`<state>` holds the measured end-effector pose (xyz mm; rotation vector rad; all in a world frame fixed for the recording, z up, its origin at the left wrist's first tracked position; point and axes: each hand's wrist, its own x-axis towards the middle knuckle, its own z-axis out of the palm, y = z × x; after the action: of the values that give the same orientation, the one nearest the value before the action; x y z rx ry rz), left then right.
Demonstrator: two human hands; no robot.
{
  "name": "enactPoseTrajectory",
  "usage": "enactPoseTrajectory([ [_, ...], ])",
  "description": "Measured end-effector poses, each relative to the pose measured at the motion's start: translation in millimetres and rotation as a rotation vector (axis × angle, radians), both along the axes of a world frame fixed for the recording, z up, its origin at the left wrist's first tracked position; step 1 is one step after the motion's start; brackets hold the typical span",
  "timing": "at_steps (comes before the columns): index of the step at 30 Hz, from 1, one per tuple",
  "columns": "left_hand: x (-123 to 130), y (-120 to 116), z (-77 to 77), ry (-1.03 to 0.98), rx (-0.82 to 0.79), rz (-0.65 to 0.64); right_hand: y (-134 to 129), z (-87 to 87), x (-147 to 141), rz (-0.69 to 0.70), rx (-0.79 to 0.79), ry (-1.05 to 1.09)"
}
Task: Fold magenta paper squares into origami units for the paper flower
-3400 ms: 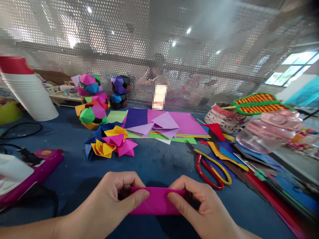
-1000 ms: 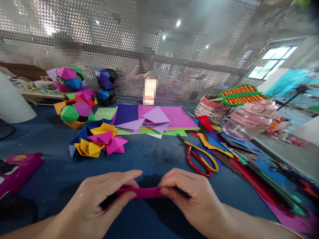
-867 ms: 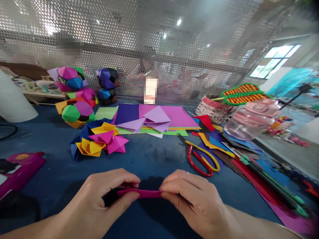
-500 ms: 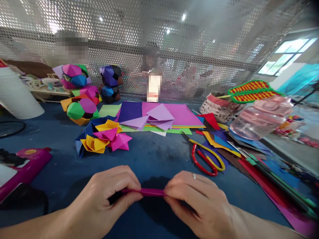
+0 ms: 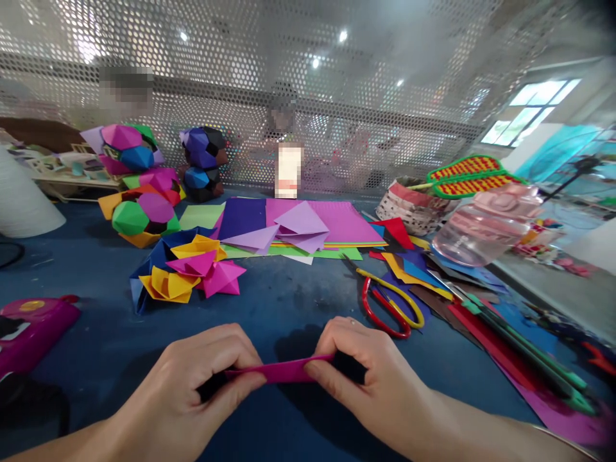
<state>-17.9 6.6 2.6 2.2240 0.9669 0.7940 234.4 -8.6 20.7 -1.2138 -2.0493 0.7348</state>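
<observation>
A strip of folded magenta paper (image 5: pixel 287 372) is stretched between my two hands, low over the blue table. My left hand (image 5: pixel 212 372) pinches its left end between thumb and fingers. On the other end, my right hand (image 5: pixel 359 366) holds it with the thumb in front and the fingers behind. Beyond my left hand lie folded paper pieces: yellow ones (image 5: pixel 171 284), a pink star-like one (image 5: pixel 226 277) and a dark blue one (image 5: pixel 140 289). Red-and-yellow-handled scissors (image 5: pixel 389 308) rest beyond my right hand.
Paper sheets (image 5: pixel 312 218) with lilac folded pieces (image 5: pixel 303 226) lie at the back. Faceted paper balls (image 5: pixel 144 218) stand at the left, near a magenta device (image 5: pixel 41 327). At right are a clear pink bottle (image 5: pixel 481 231), a basket (image 5: pixel 409 205), paper scraps and a green-handled tool (image 5: pixel 524 350).
My right hand has turned and its thumb now presses the front of the magenta paper, whose right end is tilted up. The whole view has shifted slightly to the right.
</observation>
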Motion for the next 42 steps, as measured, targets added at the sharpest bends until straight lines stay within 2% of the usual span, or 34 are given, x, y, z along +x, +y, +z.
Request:
enactPoseTrajectory([
  [4,0.4,-0.2,-0.8,0.022,0.027,-0.005,1.5,-3.8,1.4,0.041,0.06,0.008],
  [10,-1.8,-0.7,0.3,-0.032,0.255,-0.058,-0.9,-8.3,3.7,0.165,0.386,-0.009],
  [12,-1.9,0.2,1.2,-0.028,0.244,-0.042,-1.5,-7.6,3.3,0.184,0.415,-0.034],
  [16,-0.5,3.4,3.5,0.013,0.087,0.019,-0.5,-5.4,1.2,0.146,0.318,-0.015],
  [26,2.5,10.8,4.5,0.027,-0.117,0.107,1.8,-7.2,2.5,0.114,0.211,-0.01],
  [34,3.3,12.3,7.1,0.033,-0.19,0.149,2.6,-5.3,1.3,0.058,0.123,-0.006],
  [37,4.1,9.9,9.5,0.035,-0.244,0.171,2.2,-4.0,1.0,0.003,0.014,0.006],
  [40,5.7,7.3,11.9,0.041,-0.414,0.172,1.3,-1.7,0.1,-0.033,-0.14,0.018],
  [42,6.2,6.0,12.2,0.065,-0.489,0.168,1.2,-1.0,-0.5,-0.036,-0.185,-0.007],
])
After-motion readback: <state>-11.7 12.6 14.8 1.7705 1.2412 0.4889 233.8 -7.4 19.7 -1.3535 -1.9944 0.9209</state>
